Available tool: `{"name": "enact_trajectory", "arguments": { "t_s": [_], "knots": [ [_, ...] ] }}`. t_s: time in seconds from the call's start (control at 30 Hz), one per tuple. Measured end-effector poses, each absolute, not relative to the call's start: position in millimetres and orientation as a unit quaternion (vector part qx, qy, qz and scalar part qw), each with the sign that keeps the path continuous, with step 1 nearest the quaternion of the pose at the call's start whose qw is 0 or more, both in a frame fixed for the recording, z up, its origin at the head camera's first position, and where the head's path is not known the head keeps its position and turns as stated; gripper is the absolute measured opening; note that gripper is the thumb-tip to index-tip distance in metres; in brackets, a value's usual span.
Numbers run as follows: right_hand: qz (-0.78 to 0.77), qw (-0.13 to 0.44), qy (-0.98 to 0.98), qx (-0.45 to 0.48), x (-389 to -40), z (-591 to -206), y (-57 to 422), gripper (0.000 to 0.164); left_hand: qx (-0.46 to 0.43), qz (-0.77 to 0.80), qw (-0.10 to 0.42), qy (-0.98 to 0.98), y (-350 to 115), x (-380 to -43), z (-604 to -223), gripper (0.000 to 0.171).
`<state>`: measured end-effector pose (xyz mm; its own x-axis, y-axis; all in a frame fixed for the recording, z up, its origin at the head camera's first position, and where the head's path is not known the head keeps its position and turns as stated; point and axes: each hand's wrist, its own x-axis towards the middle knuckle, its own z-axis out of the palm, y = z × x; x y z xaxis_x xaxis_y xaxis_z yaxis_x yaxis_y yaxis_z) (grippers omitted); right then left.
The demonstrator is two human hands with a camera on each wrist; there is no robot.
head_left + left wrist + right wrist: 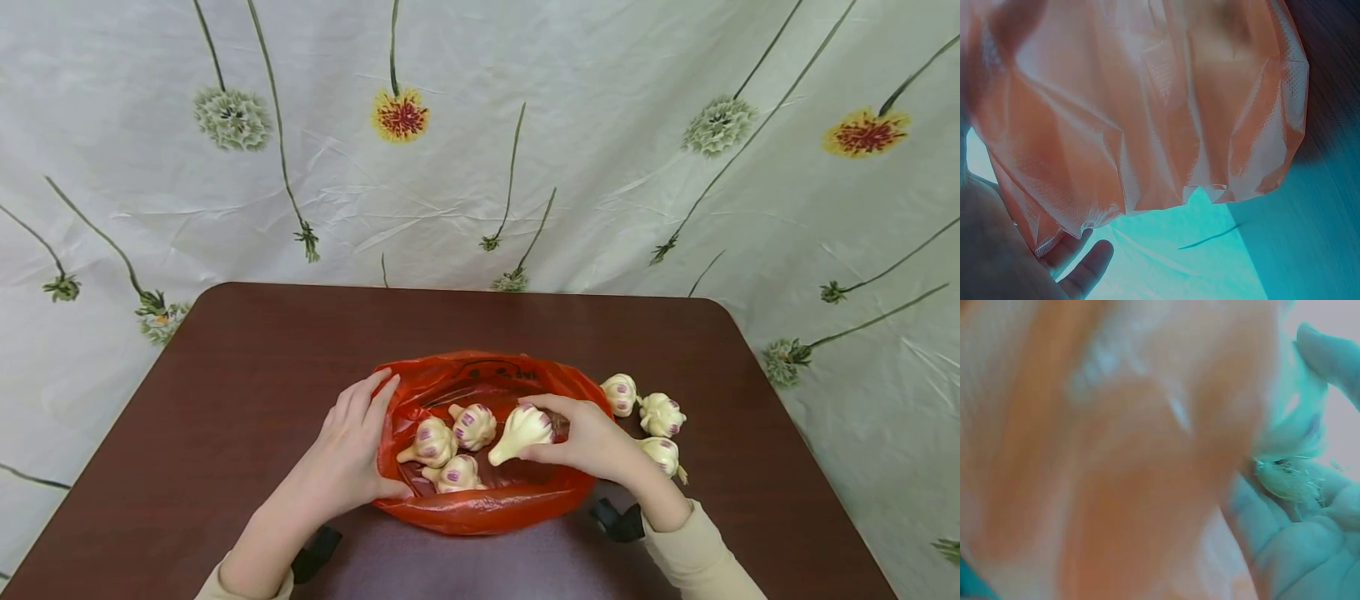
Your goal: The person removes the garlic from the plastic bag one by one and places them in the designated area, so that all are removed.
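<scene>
A red plastic bag [491, 512] lies on the table with its mouth wide apart. My left hand [348, 446] is spread along its left rim, thumb over the front edge and straight fingers at the back edge. In the left wrist view, fingers [1089, 269] show past the rim of the bag [1147, 112]. Over the bag's right half, my right hand [581, 437] holds a garlic bulb [522, 431] between thumb and fingers, its stem pointing left. Three garlic bulbs [433, 443] sit inside at the left. The right wrist view shows the held bulb's roots [1288, 481] near the palm.
Three more garlic bulbs [662, 414] lie on the dark wooden table [300, 350], just right of the bag. A pale flowered cloth [450, 183] hangs behind the table's far edge. Black wrist bands [622, 521] sit under the forearms.
</scene>
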<state>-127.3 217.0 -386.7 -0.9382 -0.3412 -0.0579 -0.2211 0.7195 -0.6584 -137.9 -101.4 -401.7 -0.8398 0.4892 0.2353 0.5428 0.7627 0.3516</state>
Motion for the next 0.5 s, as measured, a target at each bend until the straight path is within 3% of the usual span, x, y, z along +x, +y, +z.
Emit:
{"name": "enact_trajectory", "arguments": {
  "t_s": [0.23, 0.5],
  "knots": [
    [-0.489, 0.077, 0.864, -0.086, -117.1, -373.6, 243.1, 0.063, -0.273, -0.21, 0.061, -0.937, -101.5, -138.1, -401.8, 0.126],
    [-0.519, -0.018, 0.854, -0.037, -97.5, -366.8, 283.1, 0.057, -0.272, -0.209, 0.055, -0.938, -102.0, -138.5, -402.2, 0.127]
  ]
}}
